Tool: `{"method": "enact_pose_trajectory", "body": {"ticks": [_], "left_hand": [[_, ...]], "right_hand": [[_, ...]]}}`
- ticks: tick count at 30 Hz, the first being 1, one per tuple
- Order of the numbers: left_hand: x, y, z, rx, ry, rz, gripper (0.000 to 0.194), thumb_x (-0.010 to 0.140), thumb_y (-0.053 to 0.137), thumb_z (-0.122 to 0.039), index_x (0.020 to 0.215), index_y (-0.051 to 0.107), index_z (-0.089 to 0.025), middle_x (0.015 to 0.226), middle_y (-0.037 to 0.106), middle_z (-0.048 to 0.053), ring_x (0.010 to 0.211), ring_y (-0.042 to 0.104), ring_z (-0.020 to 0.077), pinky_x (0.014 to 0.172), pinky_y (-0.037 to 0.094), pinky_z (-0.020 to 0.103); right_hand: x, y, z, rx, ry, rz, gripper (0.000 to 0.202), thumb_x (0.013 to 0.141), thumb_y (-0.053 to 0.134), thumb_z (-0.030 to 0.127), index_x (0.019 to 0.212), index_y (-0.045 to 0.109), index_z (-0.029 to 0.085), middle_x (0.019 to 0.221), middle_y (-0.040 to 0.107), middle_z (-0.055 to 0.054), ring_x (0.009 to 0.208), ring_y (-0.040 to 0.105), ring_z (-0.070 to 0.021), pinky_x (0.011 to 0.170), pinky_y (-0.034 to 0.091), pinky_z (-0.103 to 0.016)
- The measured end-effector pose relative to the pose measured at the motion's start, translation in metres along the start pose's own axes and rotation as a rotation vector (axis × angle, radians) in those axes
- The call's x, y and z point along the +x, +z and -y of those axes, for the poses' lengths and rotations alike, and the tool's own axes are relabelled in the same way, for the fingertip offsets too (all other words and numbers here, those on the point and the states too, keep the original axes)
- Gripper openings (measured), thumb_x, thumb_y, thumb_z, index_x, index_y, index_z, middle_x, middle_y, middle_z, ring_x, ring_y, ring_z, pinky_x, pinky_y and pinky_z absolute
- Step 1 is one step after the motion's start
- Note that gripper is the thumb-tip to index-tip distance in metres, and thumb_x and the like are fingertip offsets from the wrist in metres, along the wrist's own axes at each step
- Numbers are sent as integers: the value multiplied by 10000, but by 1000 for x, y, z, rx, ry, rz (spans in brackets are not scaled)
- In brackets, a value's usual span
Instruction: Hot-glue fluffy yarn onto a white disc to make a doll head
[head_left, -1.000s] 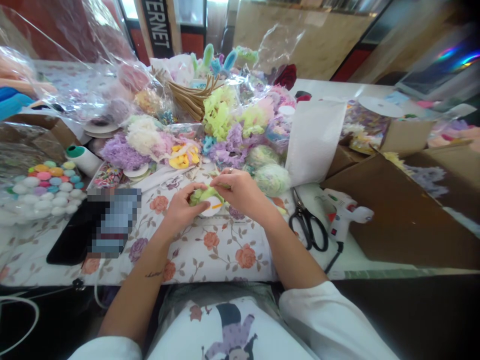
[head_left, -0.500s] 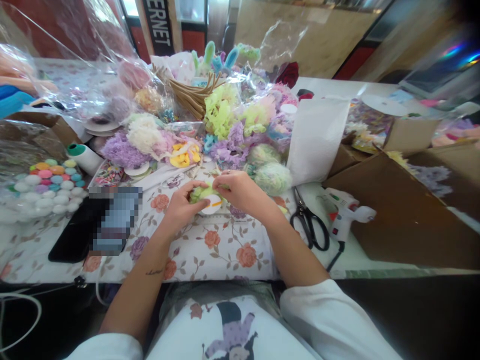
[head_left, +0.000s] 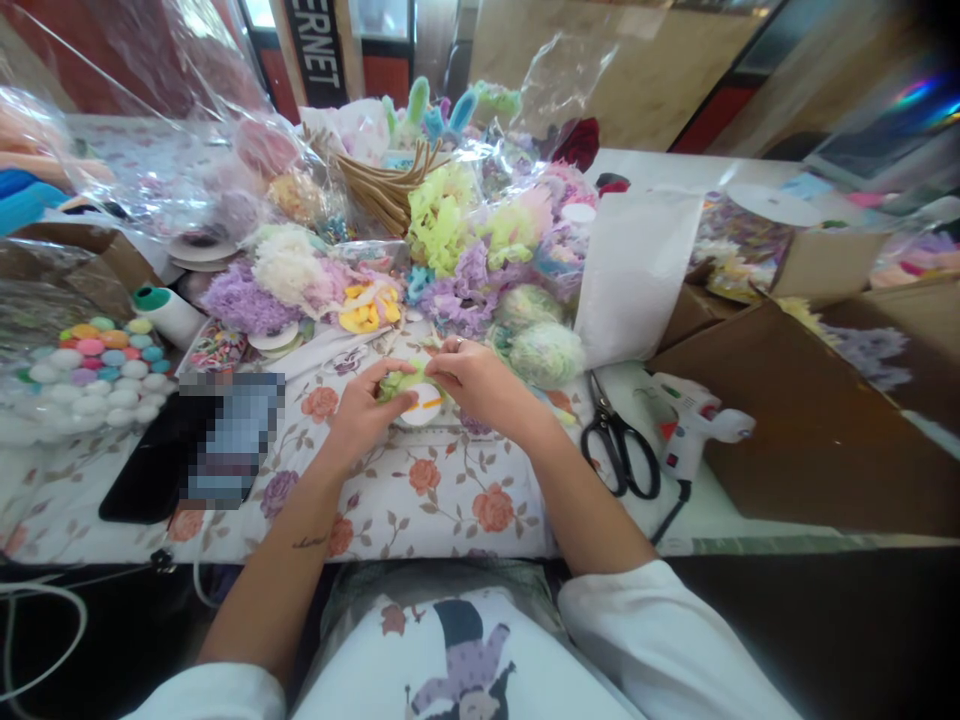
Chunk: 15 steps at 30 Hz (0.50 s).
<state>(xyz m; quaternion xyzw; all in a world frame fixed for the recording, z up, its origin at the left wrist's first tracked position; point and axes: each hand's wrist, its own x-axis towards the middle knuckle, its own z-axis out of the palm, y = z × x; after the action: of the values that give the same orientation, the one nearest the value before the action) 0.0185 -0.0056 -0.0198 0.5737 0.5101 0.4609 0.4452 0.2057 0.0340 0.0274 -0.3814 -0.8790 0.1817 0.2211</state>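
Note:
My left hand (head_left: 366, 408) grips a small white disc (head_left: 421, 408) from its left side, the thumb lying on its face. An orange strip runs across that face. Behind the disc's upper edge shows yellow-green ruffled trim (head_left: 405, 378), partly covered by my fingers. My right hand (head_left: 476, 385) is closed in a pinch at the trim's upper right edge; its fingertips hide what exactly they hold. Both hands are just above the flowered tablecloth (head_left: 420, 515). Nearby, on the right, lie black-handled scissors (head_left: 619, 445) and a white glue gun (head_left: 686, 420).
Two phones (head_left: 150, 470) and a bag of coloured pompoms (head_left: 112, 375) are on the left. Behind my hands are piled purple ruffles (head_left: 251, 298), yellow-green ruffles (head_left: 442, 215) and fuzzy yarn balls (head_left: 546, 352). A cardboard box (head_left: 810, 430) stands at right, beside a white sheet (head_left: 637, 275).
The white disc and my left thumb have shifted very slightly. Both hands keep their hold in nearly the same place; the surrounding things have not moved.

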Motion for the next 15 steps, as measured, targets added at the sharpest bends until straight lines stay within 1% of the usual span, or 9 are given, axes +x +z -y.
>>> {"method": "enact_pose_trajectory", "body": {"ticks": [5,8,12,15], "left_hand": [[0,-1,0,27,15,-12,263,760,713,-304,1007,694,-218,841,621,6,636,480,119,595,384,243],[-1,0,-2,52,6,-29,273,758,712,-311,1015,711,-217,828,638,8,629,480,119,588,380,244],[-1,1,-4,75,0,-46,282,744,721,-320,998,728,-199,902,681,27,670,523,129,592,388,244],[-1,3,-4,74,-11,-49,296,743,722,-329,1008,728,-197,921,694,31,705,552,139,596,399,242]], "right_hand": [[0,-4,5,-49,21,42,258,909,466,70,852,709,133,843,531,-54,729,505,-144,706,391,-256],[0,-3,5,-71,33,55,254,909,462,69,882,705,137,865,539,-59,744,505,-146,700,379,-249],[-1,-2,6,-118,67,69,253,922,460,93,867,702,145,862,545,-58,756,515,-149,685,359,-244],[-2,-3,8,-193,97,89,245,921,474,115,843,703,156,855,563,-59,739,521,-153,660,339,-253]]}}
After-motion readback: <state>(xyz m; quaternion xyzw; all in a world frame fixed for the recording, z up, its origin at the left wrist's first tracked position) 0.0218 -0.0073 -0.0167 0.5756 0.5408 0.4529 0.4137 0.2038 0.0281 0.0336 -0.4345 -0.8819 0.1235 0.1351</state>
